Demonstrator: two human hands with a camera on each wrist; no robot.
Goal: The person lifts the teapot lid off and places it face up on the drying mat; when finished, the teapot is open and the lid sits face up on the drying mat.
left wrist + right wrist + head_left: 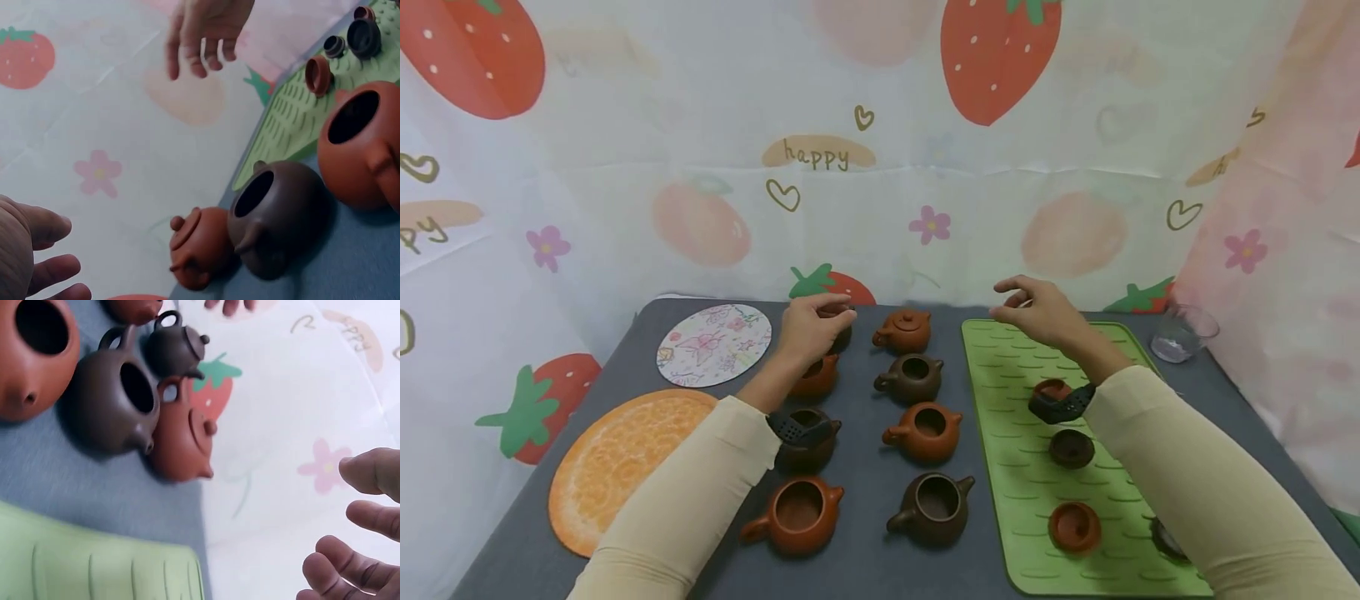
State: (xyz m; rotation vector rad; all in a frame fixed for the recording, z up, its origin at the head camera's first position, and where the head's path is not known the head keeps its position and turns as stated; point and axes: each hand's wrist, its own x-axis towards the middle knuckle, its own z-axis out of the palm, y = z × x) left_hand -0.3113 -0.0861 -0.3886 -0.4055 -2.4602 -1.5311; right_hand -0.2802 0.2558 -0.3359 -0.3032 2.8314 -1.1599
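Note:
Both hands hover with nothing in them, fingers loosely bent. In the head view my left hand (812, 331) is over the back of the left teapot row, partly hiding a small dark lidded teapot (169, 353). My right hand (1039, 312) hangs above the far end of the green mat (1007, 500). Between the hands sits a reddish-brown teapot (904, 335) with its lid on. Nearer in its row stand a lidless dark teapot (917, 392), a lidless orange-brown one (925, 450) and another dark one (925, 533). A lidless orange-brown teapot (797, 542) fronts the left row.
Teapot lids lie on the mat, among them a dark lid (1071, 450) and a reddish lid (1075, 528). A clear glass (1183, 333) stands at the back right. On the left are a round floral mat (715, 346) and a round orange mat (625, 458). A printed curtain (880, 225) hangs behind.

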